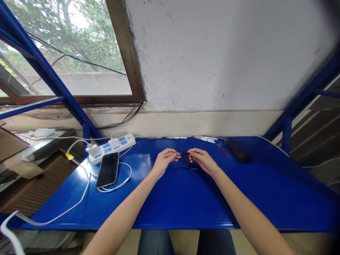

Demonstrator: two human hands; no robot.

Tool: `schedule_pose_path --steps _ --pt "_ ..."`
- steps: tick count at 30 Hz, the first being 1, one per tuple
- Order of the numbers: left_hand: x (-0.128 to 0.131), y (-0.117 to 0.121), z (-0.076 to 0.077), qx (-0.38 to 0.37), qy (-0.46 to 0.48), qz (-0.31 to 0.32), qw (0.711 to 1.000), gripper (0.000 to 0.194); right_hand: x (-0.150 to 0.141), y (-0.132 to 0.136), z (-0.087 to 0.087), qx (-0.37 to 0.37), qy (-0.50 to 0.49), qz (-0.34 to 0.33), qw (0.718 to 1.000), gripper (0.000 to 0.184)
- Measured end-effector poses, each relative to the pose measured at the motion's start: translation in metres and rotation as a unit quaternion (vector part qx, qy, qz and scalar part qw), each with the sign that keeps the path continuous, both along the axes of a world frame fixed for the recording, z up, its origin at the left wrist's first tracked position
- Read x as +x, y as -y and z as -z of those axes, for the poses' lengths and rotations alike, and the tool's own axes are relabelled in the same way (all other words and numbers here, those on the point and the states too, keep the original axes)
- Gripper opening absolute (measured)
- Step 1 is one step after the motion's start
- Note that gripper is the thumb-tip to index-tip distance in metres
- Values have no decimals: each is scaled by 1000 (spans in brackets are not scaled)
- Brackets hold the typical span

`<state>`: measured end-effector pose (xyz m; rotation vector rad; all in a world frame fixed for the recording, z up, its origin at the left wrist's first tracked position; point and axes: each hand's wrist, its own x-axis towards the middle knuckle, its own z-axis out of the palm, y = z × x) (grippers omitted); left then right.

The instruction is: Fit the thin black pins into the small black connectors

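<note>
My left hand (165, 160) and my right hand (199, 158) meet over the middle of the blue table (186, 198). Both pinch the ends of a short thin black piece (183, 153), perhaps a wire or tube, held level between them just above the tabletop. A second thin black piece (185, 168) lies flat on the table right below my hands.
A black phone (107, 169) lies at the left on a white cable (117, 185), next to a white and blue power strip (111, 147). Several small white and red pieces (209, 139) line the table's far edge by the wall. Blue frame posts stand at both sides.
</note>
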<state>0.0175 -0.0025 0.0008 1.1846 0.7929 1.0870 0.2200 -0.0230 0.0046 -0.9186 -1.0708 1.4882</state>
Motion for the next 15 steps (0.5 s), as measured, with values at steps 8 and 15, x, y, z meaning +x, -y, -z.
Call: schedule_pose_path --steps 8,15 --pt "0 3 -4 10 -37 3 999 32 -1 1 1 15 31 -12 999 34" --pt "0 5 -5 77 -158 6 984 32 -5 1 6 57 172 -31 983 33"
